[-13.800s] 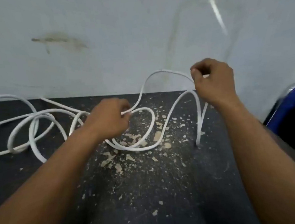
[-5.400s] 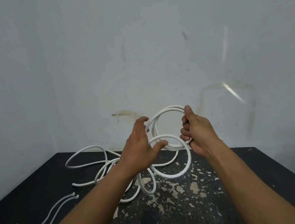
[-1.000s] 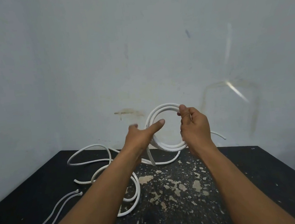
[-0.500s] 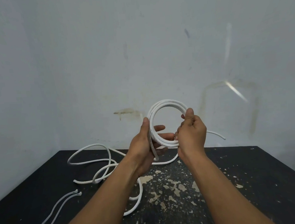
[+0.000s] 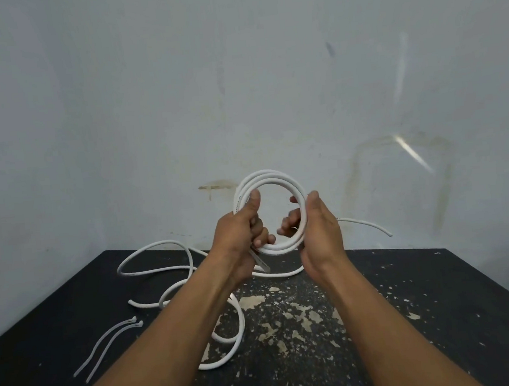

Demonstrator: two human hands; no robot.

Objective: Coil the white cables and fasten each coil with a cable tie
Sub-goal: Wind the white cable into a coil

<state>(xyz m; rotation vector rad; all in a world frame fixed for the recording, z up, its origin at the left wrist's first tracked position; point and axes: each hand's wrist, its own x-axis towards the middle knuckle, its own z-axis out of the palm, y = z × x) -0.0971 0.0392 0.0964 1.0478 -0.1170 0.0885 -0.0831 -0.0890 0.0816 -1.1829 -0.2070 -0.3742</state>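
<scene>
A coil of white cable (image 5: 269, 177) with about three turns stands upright in the air above the black table (image 5: 427, 316). My left hand (image 5: 240, 235) grips its left side, thumb up along the turns. My right hand (image 5: 319, 227) grips its right side, fingers curled through the ring. A free cable end (image 5: 370, 225) sticks out to the right behind my right hand. The rest of the loose white cable (image 5: 158, 270) lies in wide loops on the table at the left and runs under my left forearm.
Two white cable ties (image 5: 106, 344) lie side by side near the table's left front edge. Pale paint flakes (image 5: 291, 312) litter the table's middle. A grey wall (image 5: 237, 86) rises right behind the table.
My left hand has closed round the coil's left side and another turn has joined the coil. My right hand has shifted its hold on the right side.
</scene>
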